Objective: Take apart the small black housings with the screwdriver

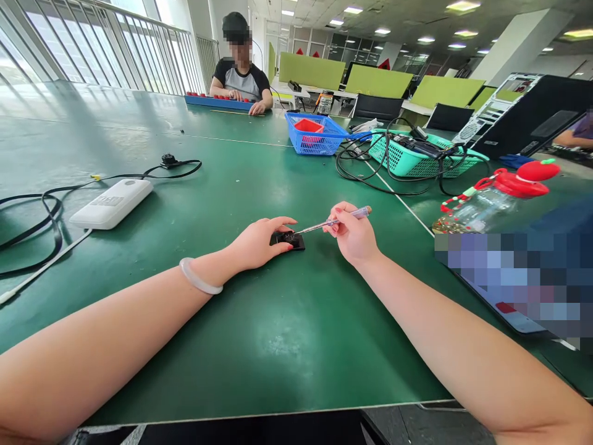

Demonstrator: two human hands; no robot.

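A small flat black part (296,242) lies on the green tabletop, its face recessed and its details too small to make out. My left hand (257,242) grips it from the left, thumb at the near edge and fingers at the far edge. In my right hand (354,235) is a slim screwdriver (359,212) with a translucent handle, held like a pen. Its thin metal shaft slants down to the left, and the tip meets the black part or hovers just over it; I cannot tell which. My left palm hides part of the black piece.
A white power bank (113,204) with cables sits left. Beyond my hands stand a blue basket (319,136) and a teal basket (403,157) with black cables. A red-lidded bottle (491,198) and a laptop (514,315) are right. Across the table sits a person (241,77) by a blue tray.
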